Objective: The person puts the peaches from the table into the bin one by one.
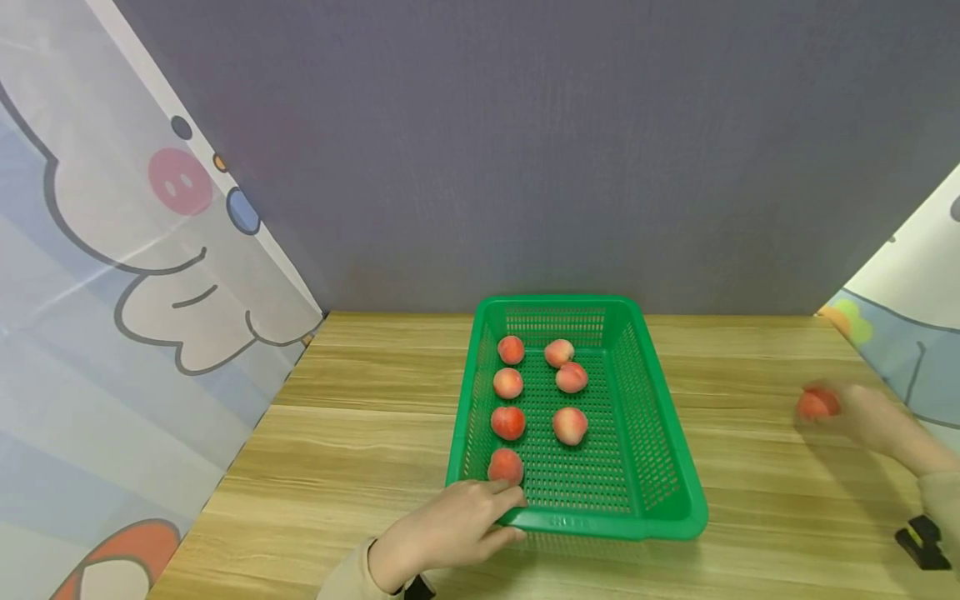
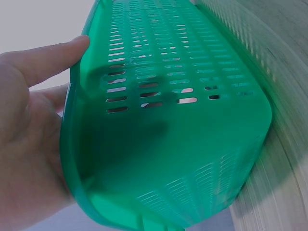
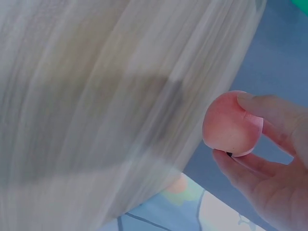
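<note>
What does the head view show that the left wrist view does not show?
Only the head view shows the seven peaches lying in the green basket, the wooden table under it, and the right hand holding one more peach off to the right. Only the left wrist view shows the slotted basket wall from close up, with the thumb lying over its rim. Both views show the left hand gripping the basket's near corner.
</note>
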Action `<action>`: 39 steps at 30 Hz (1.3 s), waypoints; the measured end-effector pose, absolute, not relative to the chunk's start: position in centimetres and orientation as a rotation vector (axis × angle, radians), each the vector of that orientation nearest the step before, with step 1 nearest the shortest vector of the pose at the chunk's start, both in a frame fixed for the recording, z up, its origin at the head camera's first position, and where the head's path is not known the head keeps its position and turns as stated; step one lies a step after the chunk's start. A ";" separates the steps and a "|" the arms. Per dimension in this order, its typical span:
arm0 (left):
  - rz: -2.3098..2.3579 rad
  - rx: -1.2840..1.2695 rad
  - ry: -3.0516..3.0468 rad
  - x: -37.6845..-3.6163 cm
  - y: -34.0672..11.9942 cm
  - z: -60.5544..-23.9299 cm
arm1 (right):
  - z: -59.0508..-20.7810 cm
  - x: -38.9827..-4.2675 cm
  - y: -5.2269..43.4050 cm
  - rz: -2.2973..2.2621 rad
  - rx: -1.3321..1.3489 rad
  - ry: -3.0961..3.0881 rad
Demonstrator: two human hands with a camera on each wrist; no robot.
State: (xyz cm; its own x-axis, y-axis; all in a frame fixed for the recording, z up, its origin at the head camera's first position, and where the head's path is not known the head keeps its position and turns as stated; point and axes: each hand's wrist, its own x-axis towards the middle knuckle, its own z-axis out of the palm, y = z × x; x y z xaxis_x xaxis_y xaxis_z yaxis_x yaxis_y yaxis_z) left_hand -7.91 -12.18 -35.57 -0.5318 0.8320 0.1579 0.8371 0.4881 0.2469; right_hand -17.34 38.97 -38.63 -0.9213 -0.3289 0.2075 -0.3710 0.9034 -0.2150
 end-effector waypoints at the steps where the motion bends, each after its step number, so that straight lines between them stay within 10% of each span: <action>1: -0.461 -1.512 -2.693 -7.9 -12.2 -35.6 | -38.6 -17.4 38.9 0.378 0.530 -2.908; 39: -0.459 -1.517 -2.692 -7.9 -12.1 -35.5 | -32.9 -16.9 33.1 0.265 0.732 -2.694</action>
State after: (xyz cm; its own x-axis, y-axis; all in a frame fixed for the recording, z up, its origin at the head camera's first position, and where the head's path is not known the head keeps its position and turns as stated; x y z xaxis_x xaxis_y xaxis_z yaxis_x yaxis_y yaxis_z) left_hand -7.94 -12.12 -35.46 -0.5282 0.8343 0.1580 0.8395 0.4852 0.2446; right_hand -16.93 33.10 -32.94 -0.8112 -0.4561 0.3660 -0.5186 0.8503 -0.0899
